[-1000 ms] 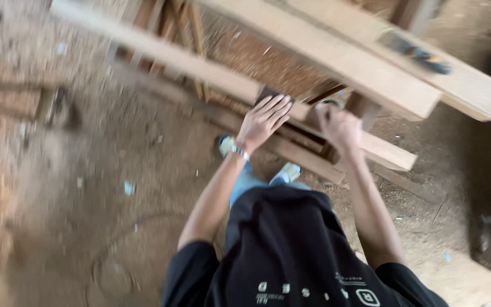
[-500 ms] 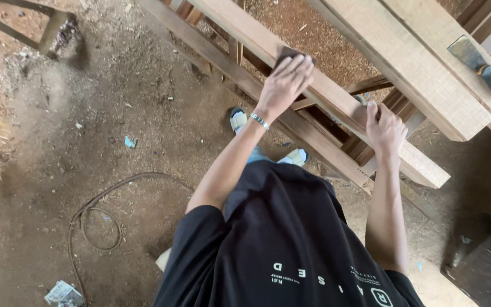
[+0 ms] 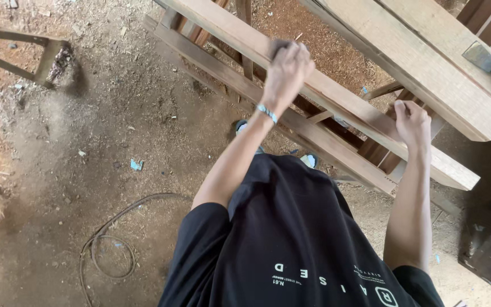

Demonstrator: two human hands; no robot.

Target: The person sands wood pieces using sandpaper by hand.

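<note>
Head view, looking straight down past my black shirt (image 3: 296, 250): my left hand (image 3: 284, 73) is curled over a small dark pad (image 3: 279, 45), most likely sandpaper or a rubbing block, and presses it flat on the upper face of a long wooden rail (image 3: 336, 108). The rail runs on a slant from the top of the frame down toward my right. Most of the pad is hidden under my fingers, so I cannot say what it is made of. My right hand (image 3: 411, 120) is clenched on the same rail lower down, near its cut end, thumb on top, gripping the edge.

A second rail (image 3: 240, 85) lies parallel just beside and below the one I work on, and thick planks (image 3: 427, 57) rest well apart to my right, with a tool with a flat blade (image 3: 487, 62) lying on them. The dirt floor (image 3: 86, 142) is strewn with sawdust, and a loop of cable (image 3: 109, 250) lies near my left side.

I judge that I am in the middle of rubbing down the rail's face, the pad at the far end of a stroke. The next move calls for steady downward pressure, the pad kept flat along the grain, and my right grip firm so the rail does not slide on its support.
</note>
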